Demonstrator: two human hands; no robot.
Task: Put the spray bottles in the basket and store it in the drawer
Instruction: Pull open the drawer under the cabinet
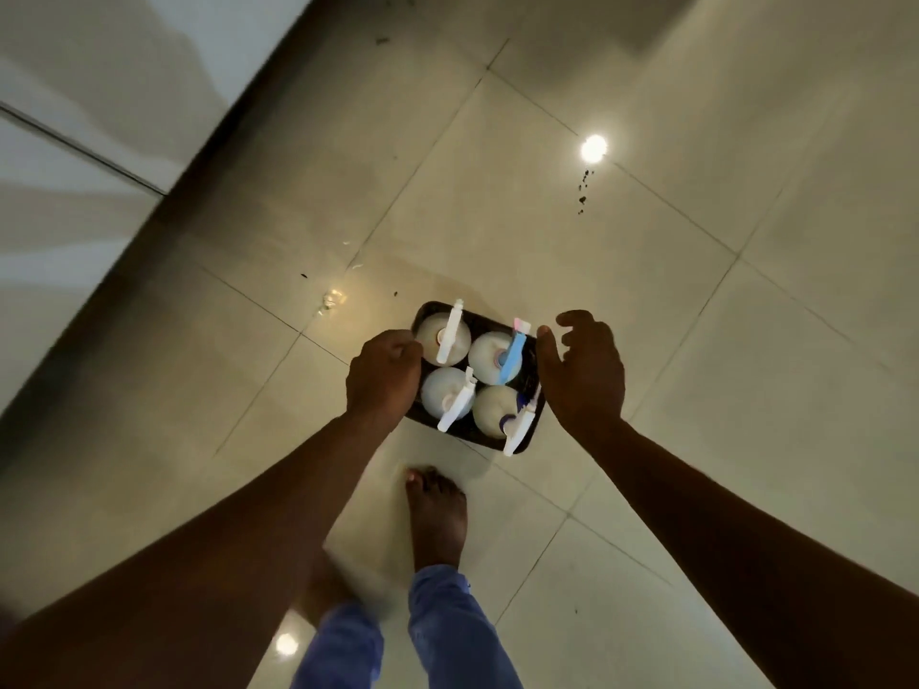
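Observation:
A black basket [490,441] is low over the tiled floor, seen from above. Several white spray bottles stand upright in it: one with a white trigger [431,335] at the far left, one with a blue trigger [485,358] at the far right, and two more [437,390] [490,412] nearer me. My left hand [383,375] is closed on the basket's left rim. My right hand [584,375] hovers at the right rim with fingers spread and the thumb near the edge. Whether the basket rests on the floor cannot be told.
White cabinet fronts [74,141] with a dark base strip [209,191] run along the upper left. My bare foot [437,514] and blue trouser legs are just below the basket. Dark specks [583,191] and a bit of debris [332,298] lie on the glossy tiles.

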